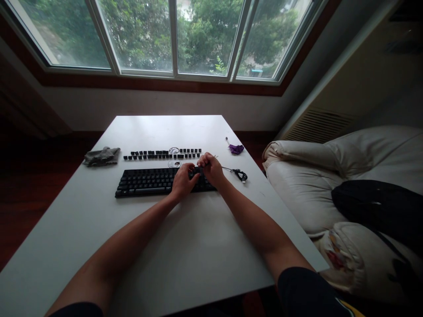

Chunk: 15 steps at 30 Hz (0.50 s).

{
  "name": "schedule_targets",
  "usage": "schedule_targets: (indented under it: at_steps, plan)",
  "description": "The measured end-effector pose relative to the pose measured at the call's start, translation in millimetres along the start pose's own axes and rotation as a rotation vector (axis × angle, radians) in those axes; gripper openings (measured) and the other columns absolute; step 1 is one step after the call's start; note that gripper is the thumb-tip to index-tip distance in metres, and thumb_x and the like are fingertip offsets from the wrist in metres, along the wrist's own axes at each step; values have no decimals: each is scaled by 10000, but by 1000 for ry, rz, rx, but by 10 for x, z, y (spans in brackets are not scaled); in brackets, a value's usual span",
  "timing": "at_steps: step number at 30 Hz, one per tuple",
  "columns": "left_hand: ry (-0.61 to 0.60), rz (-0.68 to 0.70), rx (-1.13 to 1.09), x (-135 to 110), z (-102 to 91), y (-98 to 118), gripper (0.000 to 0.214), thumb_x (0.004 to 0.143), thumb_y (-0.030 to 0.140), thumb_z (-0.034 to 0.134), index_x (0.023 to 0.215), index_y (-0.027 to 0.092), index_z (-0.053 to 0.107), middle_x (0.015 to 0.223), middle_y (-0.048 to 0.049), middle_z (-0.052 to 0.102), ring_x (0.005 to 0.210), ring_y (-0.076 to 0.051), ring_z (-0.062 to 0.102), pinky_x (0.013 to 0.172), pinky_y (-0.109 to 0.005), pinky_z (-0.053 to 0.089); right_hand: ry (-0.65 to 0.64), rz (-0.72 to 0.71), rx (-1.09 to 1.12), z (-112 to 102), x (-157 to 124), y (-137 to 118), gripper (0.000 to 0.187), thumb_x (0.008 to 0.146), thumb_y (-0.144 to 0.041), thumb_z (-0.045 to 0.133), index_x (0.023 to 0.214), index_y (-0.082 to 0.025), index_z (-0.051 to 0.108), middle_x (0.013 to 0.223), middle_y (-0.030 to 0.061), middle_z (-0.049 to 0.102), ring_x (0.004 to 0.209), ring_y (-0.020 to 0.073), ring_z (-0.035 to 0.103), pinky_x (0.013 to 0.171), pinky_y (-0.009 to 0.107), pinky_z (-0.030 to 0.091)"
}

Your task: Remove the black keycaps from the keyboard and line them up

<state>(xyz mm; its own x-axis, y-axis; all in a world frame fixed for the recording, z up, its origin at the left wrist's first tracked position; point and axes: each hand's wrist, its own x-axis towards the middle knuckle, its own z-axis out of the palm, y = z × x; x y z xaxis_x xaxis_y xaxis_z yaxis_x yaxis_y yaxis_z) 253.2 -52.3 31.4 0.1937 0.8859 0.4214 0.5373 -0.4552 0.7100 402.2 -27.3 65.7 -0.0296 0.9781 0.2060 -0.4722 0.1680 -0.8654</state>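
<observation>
Nearest first: smooth white tabletop [185, 255], then a long black rectangular keyboard [145, 181] lying on it. Left hand [183, 180] is over its right half, thumb and fingers apart, nothing visible in them. Right hand [213, 169] is curled up just beside it; can't tell if it's pinching anything. There's a bundled thin black cable [240, 176] off to the right. Behind sit loose square black keycaps [161, 156] in rows, so imo a careless reach could scatter them, or a snagged cable could drag the keyboard askew.
</observation>
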Motion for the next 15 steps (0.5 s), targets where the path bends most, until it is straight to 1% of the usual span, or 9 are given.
schedule_targets:
  at_steps: [4,6,11,15]
  plan:
    - [-13,38,-19,16,-15,3,176,888,269,643,1058,222,632,1074,-54,636,960,-196,634,864,-349,515,-21,9,35,32,-26,13,357,868,-392,558,647,-227,332,626,-9,378,660,163,482,753,327,489]
    - [-20,39,-39,21,-17,-1,168,883,267,648,1045,221,649,1067,-50,631,949,-189,636,852,-339,521,-17,21,49,33,-23,19,360,869,-390,558,650,-227,324,622,-13,373,654,159,481,741,319,489]
    - [-50,33,-96,37,-11,-35,162,868,262,648,1024,220,667,1027,-38,644,934,-181,645,852,-324,527,70,37,51,28,-6,66,380,885,-424,543,670,-229,299,618,-26,350,622,147,460,724,312,497]
    - [-97,47,-149,52,-3,-68,190,851,227,639,1036,222,679,1019,-34,666,952,-183,652,875,-324,525,107,36,60,6,0,117,381,906,-438,522,680,-232,294,621,-31,332,605,144,456,706,314,501]
